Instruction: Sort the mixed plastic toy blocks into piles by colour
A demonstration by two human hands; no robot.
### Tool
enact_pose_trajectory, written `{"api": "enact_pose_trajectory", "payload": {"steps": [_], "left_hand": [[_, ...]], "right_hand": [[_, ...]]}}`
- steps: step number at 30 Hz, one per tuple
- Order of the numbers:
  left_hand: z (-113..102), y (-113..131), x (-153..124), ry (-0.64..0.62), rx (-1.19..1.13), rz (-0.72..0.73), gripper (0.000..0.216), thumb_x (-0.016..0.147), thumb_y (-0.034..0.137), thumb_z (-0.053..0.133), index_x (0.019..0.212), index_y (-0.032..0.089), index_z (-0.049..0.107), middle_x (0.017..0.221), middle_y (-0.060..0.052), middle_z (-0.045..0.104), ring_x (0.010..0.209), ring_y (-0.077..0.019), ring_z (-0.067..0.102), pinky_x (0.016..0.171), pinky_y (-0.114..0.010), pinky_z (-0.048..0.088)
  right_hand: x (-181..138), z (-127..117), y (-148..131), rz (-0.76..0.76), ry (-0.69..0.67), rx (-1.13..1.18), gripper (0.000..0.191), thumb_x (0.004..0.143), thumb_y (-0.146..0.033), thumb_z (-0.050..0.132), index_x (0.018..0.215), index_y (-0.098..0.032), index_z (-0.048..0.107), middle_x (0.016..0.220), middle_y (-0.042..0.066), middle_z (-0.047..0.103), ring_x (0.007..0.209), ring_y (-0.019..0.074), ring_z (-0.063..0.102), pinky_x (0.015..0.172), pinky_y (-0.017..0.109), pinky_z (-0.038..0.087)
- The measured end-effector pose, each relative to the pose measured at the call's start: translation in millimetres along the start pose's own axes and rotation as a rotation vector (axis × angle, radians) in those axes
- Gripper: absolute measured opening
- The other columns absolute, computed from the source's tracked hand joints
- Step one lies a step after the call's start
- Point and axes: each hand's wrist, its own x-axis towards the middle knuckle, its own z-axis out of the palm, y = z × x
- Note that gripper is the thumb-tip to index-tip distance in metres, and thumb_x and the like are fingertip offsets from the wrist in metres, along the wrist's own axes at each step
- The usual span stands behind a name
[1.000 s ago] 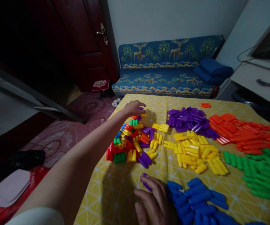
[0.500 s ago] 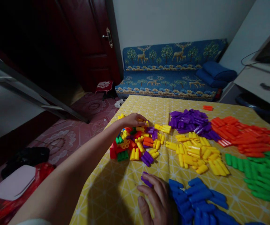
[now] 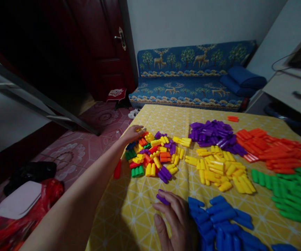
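My left hand (image 3: 134,134) reaches over the far left edge of a mixed pile of plastic building pieces (image 3: 153,153), its fingers stretched out over a yellow piece. What lies beneath the palm is hidden. Nearer to me, my right hand (image 3: 173,219) rests on the table with its fingers apart. A purple piece (image 3: 162,198) lies by its index fingertip, partly covered by the finger. Just right of that hand is a pile of blue pieces (image 3: 221,219). One red piece (image 3: 117,170) lies apart from the mixed pile, by the table's left edge.
Sorted piles of yellow (image 3: 215,167), purple (image 3: 210,134), orange (image 3: 268,150) and green pieces (image 3: 294,195) cover the table's right side. A single orange piece (image 3: 232,119) lies farther back. Beyond the yellow tablecloth (image 3: 163,113) stands a blue sofa (image 3: 182,90).
My left hand has moved left across the mixed pile, uncovering purple and yellow pieces. The red piece now sits farther left, apart from the pile. My right hand has hardly moved.
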Motion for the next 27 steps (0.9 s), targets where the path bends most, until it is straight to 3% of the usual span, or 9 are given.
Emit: {"api": "enact_pose_trajectory", "payload": {"steps": [5,11,15,19,24,27], "left_hand": [[-2,21,-33,-0.096,0.053,0.110,0.040,0.081,0.039,0.056,0.112,0.018,0.070,0.115,-0.008,0.070,0.103,-0.0234,0.065,0.092,-0.033,0.050],[-14,69,-84,-0.154,0.194,0.181,0.033,0.085,0.034,0.052,0.106,0.020,0.072,0.107,-0.005,0.073,0.098,-0.0209,0.067,0.087,-0.029,0.050],[-2,110,-104,-0.129,0.270,0.339,0.028,0.086,0.027,0.053,0.102,0.019,0.074,0.097,-0.007,0.074,0.090,-0.0200,0.067,0.084,-0.030,0.050],[33,153,-92,-0.153,0.237,0.581,0.027,0.086,0.022,0.053,0.104,0.019,0.073,0.108,-0.008,0.071,0.104,-0.0204,0.063,0.093,-0.030,0.048],[86,182,-53,-0.252,0.444,0.527,0.038,0.080,0.026,0.062,0.117,0.021,0.066,0.135,-0.012,0.056,0.117,-0.0251,0.058,0.098,-0.037,0.047],[100,183,-38,-0.318,0.537,0.511,0.032,0.079,0.028,0.061,0.110,0.024,0.069,0.124,-0.009,0.061,0.111,-0.0255,0.061,0.095,-0.039,0.048]], "right_hand": [[2,-4,-1,-0.046,-0.034,-0.030,0.018,0.089,-0.027,0.057,0.105,-0.025,0.064,0.118,0.007,0.063,0.112,0.0228,0.058,0.088,0.037,0.052],[7,-7,-12,0.052,-0.001,0.021,0.015,0.092,-0.024,0.054,0.103,-0.025,0.064,0.115,0.006,0.064,0.110,0.0218,0.058,0.088,0.037,0.052],[6,-8,-18,0.090,0.056,0.106,0.016,0.094,-0.022,0.051,0.101,-0.025,0.064,0.116,0.006,0.063,0.111,0.0208,0.057,0.092,0.037,0.050],[3,-6,-18,0.104,0.140,0.214,0.018,0.095,-0.019,0.048,0.100,-0.023,0.064,0.114,0.006,0.062,0.112,0.0199,0.057,0.094,0.036,0.049],[2,-4,-17,0.141,0.169,0.247,0.017,0.095,-0.019,0.049,0.097,-0.023,0.065,0.110,0.006,0.063,0.108,0.0187,0.058,0.091,0.034,0.049],[3,-4,-18,0.159,0.168,0.240,0.017,0.095,-0.020,0.048,0.096,-0.023,0.065,0.109,0.006,0.064,0.106,0.0187,0.059,0.090,0.033,0.050]]}}
